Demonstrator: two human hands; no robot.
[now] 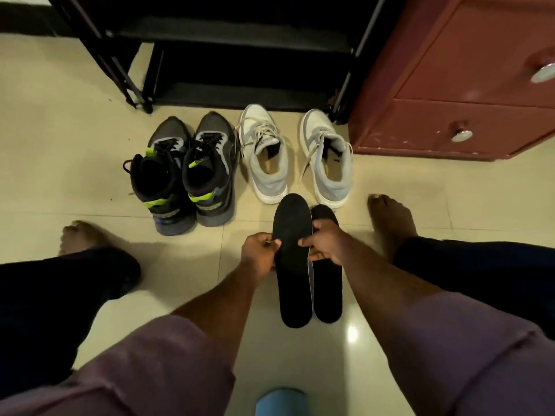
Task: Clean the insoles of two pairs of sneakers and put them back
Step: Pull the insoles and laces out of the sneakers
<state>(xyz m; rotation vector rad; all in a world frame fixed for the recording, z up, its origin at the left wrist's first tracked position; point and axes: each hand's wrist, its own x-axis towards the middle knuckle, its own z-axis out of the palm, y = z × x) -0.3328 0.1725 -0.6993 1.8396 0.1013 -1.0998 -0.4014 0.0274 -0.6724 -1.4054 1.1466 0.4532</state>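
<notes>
Two black insoles are held side by side above the floor. My left hand (259,250) pinches the left edge of the nearer, left insole (292,283). My right hand (326,241) grips across both, its fingers over the right insole (329,298), which lies partly behind the left one. Beyond them on the tiled floor stands a pair of white and grey sneakers (295,159), their openings showing tan inner soles. To their left stands a pair of black and grey sneakers (186,175) with lime-green tabs, their insides dark.
A black shoe rack (228,55) stands behind the sneakers. A red-brown drawer cabinet (456,94) is at the right. My bare feet rest at the left (81,235) and right (390,217). A blue object (280,400) sits at the bottom edge.
</notes>
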